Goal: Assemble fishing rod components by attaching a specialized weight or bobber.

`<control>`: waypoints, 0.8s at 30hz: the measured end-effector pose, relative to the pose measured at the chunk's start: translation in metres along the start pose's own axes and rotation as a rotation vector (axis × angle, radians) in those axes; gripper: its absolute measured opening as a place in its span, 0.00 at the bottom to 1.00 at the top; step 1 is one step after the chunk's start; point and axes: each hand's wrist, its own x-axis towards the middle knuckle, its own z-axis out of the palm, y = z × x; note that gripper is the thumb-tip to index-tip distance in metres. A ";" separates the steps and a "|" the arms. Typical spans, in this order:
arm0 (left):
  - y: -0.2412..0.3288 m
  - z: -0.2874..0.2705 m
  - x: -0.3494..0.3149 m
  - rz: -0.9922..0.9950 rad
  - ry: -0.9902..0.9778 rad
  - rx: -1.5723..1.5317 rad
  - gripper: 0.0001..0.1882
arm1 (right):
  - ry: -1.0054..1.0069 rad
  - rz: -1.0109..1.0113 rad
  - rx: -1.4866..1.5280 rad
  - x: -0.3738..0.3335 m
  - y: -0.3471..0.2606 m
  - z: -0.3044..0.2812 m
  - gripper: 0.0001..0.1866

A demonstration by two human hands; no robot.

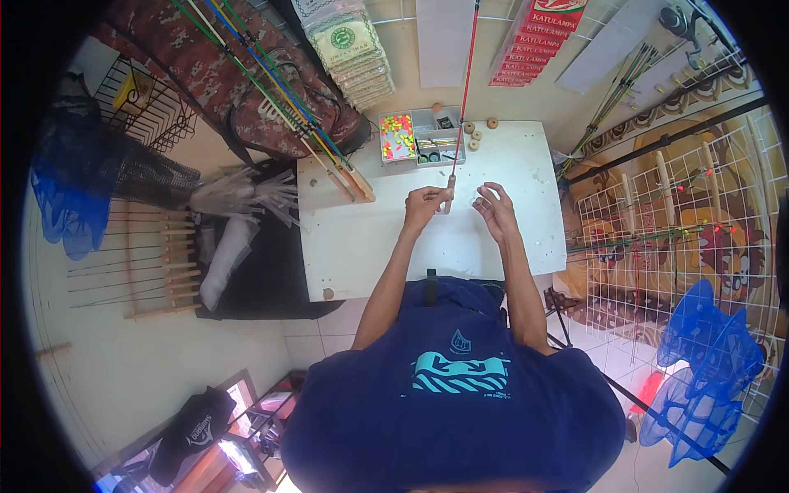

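Note:
A thin red fishing rod (468, 82) with a wooden handle (450, 189) stands at the middle of the white table (370, 255), its tip pointing away from me. My left hand (426, 205) is closed round the rod near its handle, fingers bent and thumb against it. Just to the right, my right hand (496, 214) is raised with its fingers curled toward the thumb. Something small and pale seems to show at those fingertips, too small to name. Beyond the hands lies a compartment tray (424, 120) with small parts, beside a box of bright yellow and red beads (398, 138).
Several wooden rings (477, 135) lie at the table's back edge. Coloured rods (316, 135) with wooden handles lean at the left, before a camouflage bag (283, 99). Packets (352, 57) hang on the wall. Blue nets (711, 329) and a white wire rack (649, 205) are at the right.

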 end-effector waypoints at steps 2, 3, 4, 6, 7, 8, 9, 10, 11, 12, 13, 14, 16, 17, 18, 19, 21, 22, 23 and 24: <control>0.000 0.002 -0.001 0.016 0.013 0.010 0.17 | 0.003 0.083 0.069 -0.001 -0.009 0.004 0.14; 0.000 0.002 -0.001 0.018 0.012 0.008 0.17 | -0.066 0.073 0.108 0.001 -0.011 0.004 0.12; 0.000 0.002 -0.001 0.021 0.009 0.005 0.17 | -0.134 0.062 0.146 0.000 -0.013 0.004 0.11; 0.001 0.003 -0.001 0.014 0.010 -0.006 0.17 | -0.120 0.042 0.013 0.001 -0.016 0.005 0.13; 0.000 0.003 -0.001 0.019 0.007 -0.007 0.17 | -0.082 0.017 -0.139 -0.002 -0.016 0.010 0.12; -0.001 0.002 -0.001 0.024 0.005 -0.008 0.17 | -0.045 -0.008 -0.291 -0.006 -0.017 0.019 0.11; -0.002 0.001 -0.001 0.022 0.007 -0.009 0.17 | -0.046 -0.006 -0.292 -0.006 -0.013 0.024 0.11; -0.002 0.001 -0.001 0.013 0.004 -0.007 0.17 | -0.043 -0.017 -0.346 -0.005 -0.009 0.025 0.11; -0.003 0.001 0.000 0.005 0.001 -0.006 0.17 | -0.040 -0.028 -0.400 -0.005 -0.006 0.025 0.10; -0.003 0.001 0.000 0.004 0.001 -0.006 0.17 | -0.039 -0.028 -0.400 -0.002 -0.002 0.023 0.10; -0.002 0.002 0.001 0.006 -0.008 0.006 0.18 | -0.069 -0.129 -0.488 0.003 0.006 0.017 0.11; -0.001 0.002 0.002 0.008 -0.013 0.018 0.18 | -0.102 -0.228 -0.576 0.006 0.010 0.015 0.13; -0.002 0.002 0.002 0.007 -0.007 0.022 0.19 | -0.127 -0.330 -0.800 0.007 0.014 0.014 0.22; -0.002 0.002 0.002 0.008 -0.010 0.022 0.19 | -0.132 -0.310 -0.760 0.006 0.016 0.018 0.24; -0.002 0.001 0.002 0.009 -0.014 0.023 0.19 | -0.136 -0.290 -0.720 0.006 0.018 0.022 0.25; -0.004 0.001 0.003 0.008 -0.011 0.009 0.18 | -0.150 -0.285 -0.725 0.005 0.019 0.027 0.28; -0.008 -0.002 0.004 0.008 -0.005 0.014 0.18 | -0.173 -0.318 -0.793 0.003 0.018 0.034 0.28; -0.006 -0.001 0.005 0.010 -0.009 0.021 0.18 | -0.187 -0.354 -0.859 0.004 0.018 0.034 0.28; -0.006 -0.001 0.004 0.009 -0.011 0.021 0.18 | -0.185 -0.353 -0.859 0.005 0.018 0.034 0.28; -0.005 0.000 0.003 -0.002 -0.006 0.030 0.18 | -0.204 -0.357 -0.843 0.006 0.019 0.034 0.28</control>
